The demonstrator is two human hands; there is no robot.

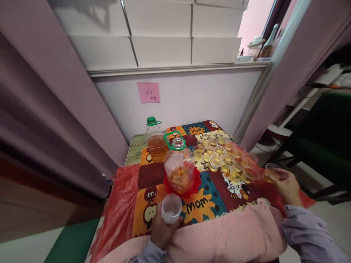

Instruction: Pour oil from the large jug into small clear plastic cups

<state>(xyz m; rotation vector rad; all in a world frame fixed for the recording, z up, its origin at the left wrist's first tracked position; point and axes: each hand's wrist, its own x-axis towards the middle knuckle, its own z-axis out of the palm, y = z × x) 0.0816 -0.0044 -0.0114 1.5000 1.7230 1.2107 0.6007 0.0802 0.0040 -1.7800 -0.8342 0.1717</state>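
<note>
Amber liquid fills the small cup that the right hand grips at the right edge of the tabletop, just beside a crowd of filled cups. The left hand curls around an empty cup at the near edge, just in front of the jug on its red tray. From where I stand, the full cup looks the risk: held so near the edge, a slight tilt would spill it, and a sleeve brushing the packed cups could topple several. The right fingertips hide behind the cup, and the jug partly blocks the bottle behind it.
</note>
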